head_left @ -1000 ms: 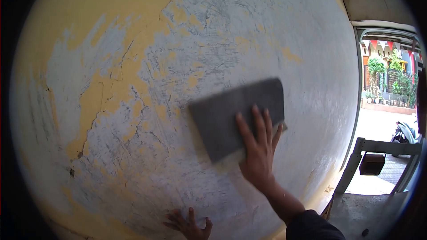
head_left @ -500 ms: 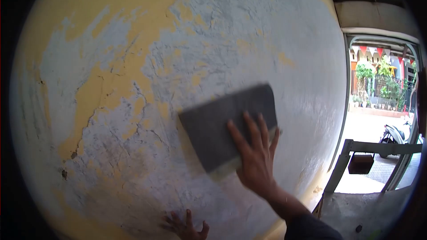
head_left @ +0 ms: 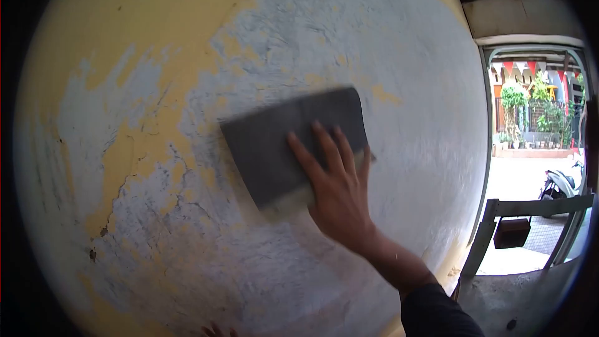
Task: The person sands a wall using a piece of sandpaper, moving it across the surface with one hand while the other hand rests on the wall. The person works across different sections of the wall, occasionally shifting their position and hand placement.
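A dark grey rectangular sheet [head_left: 268, 150] lies against the wall [head_left: 412, 150], under the spread fingers of my right hand [head_left: 340, 193]. Its upper edge is slightly blurred, and a lighter strip shows along its lower edge. The wall around it has yellow paint with large whitish-grey patches and several cracks. At the bottom edge, only the fingertips of my left hand [head_left: 218, 332] show, near the wall; the rest of that hand is out of frame.
At the right stands a grey frame [head_left: 543, 207] like a chair back, with a small brown box [head_left: 513, 233] hanging on it. Beyond the doorway are a parked scooter [head_left: 561, 182], plants [head_left: 514, 98] and red and white bunting.
My right hand and the sheet have moved up and left across the wall. My left hand has dropped lower, mostly out of view. The view has shifted slightly.
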Demonstrator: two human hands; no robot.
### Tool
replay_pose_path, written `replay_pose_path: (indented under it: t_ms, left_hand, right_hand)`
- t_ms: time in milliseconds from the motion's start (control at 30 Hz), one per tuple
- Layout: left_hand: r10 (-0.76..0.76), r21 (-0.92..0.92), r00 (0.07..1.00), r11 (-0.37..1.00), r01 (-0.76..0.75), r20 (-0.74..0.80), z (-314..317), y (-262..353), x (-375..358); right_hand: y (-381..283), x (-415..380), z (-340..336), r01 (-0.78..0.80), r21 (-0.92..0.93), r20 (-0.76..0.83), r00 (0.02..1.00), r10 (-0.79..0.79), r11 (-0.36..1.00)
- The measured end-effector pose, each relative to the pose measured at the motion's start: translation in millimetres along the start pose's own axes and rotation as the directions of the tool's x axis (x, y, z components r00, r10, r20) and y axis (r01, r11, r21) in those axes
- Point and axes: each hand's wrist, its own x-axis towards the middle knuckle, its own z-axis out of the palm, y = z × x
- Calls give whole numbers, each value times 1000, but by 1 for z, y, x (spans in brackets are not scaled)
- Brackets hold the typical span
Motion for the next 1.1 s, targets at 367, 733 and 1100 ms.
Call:
replay_pose_path:
  t_ms: [367,733,1100]
  left_hand:
    - [286,244,954,923,-299,87,34,33,62]
    - [532,359,830,751,-555,169,94,82,120]
    - [887,323,442,382,-866,134,156,220,317]
  right_hand:
    - [49,-27,4,10,83,-40,999,-7,997]
    - [121,-65,22,-65,134,41,997,60,989]
    - [180,-57,15,-115,140,3,993,116,983]
